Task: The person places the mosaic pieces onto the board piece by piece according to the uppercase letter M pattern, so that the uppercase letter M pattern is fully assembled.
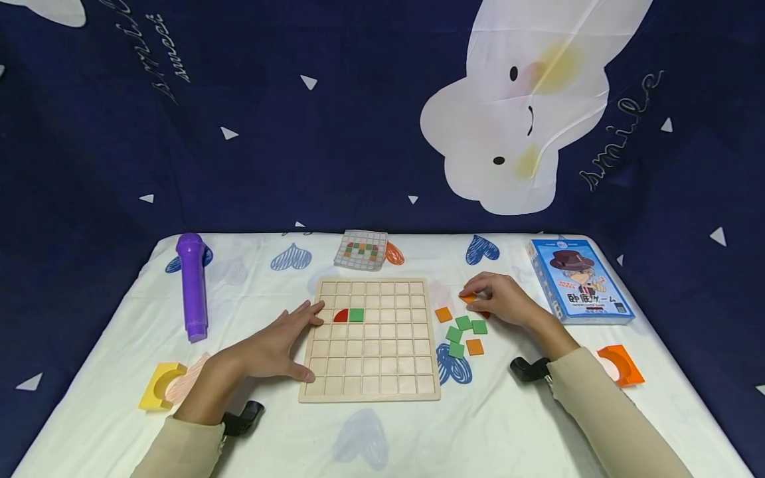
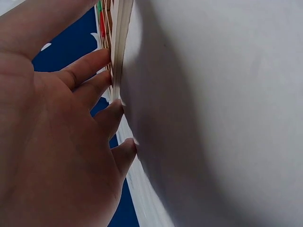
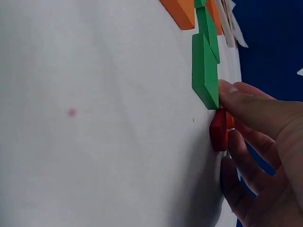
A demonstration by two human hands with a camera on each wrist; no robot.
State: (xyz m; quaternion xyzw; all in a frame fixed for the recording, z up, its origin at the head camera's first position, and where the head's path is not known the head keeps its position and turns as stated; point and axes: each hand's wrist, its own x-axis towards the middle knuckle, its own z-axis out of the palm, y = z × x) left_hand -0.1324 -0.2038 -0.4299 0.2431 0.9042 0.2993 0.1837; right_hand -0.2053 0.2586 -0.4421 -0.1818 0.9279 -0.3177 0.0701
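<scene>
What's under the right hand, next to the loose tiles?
Under the right hand an orange tile shows at the fingertips and a red piece peeks out beneath. The palm covers anything else.

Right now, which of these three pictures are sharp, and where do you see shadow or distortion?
Head view: sharp and evenly lit, the table edges bowed by the wide lens. Left wrist view: the left hand fills the frame, slightly soft, broad shadow on the cloth. Right wrist view: green tile crisp, right hand's fingers softer.
</scene>
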